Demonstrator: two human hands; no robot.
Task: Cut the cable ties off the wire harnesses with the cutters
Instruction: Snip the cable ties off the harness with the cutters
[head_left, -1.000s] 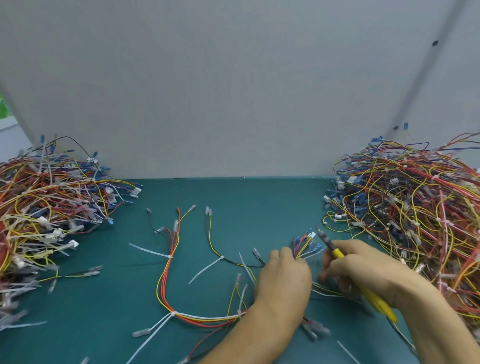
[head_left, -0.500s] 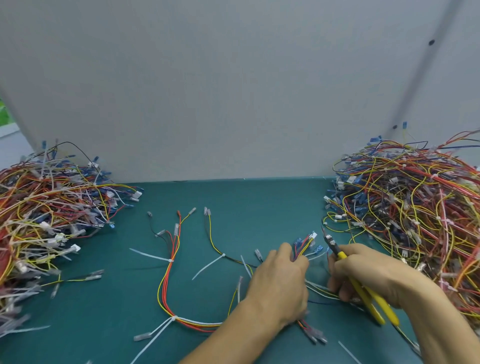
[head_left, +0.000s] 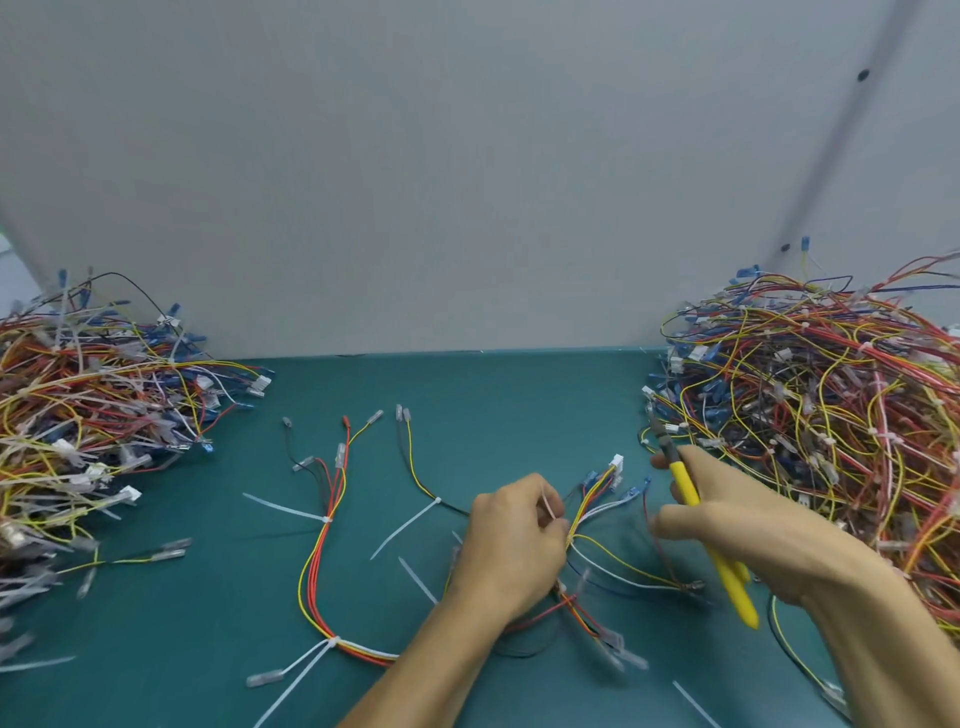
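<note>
One wire harness (head_left: 592, 500): held mid-bundle
left hand (head_left: 511, 543): curled round it at the white cable tie (head_left: 546, 506)
right hand (head_left: 753, 530): just right, wrapped round yellow cutters (head_left: 688, 493)

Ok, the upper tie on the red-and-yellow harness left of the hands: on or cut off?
On: the white tie circles the harness, its tail sticking out left.

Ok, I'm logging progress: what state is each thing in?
Left hand: pinching the harness at a tie.
Right hand: gripping the cutters.
Cutters: held off the harness, tip pointing away.
Harness: on the mat, ties still on.
Left pile: heaped on the mat.
Right pile: heaped on the mat.
</note>
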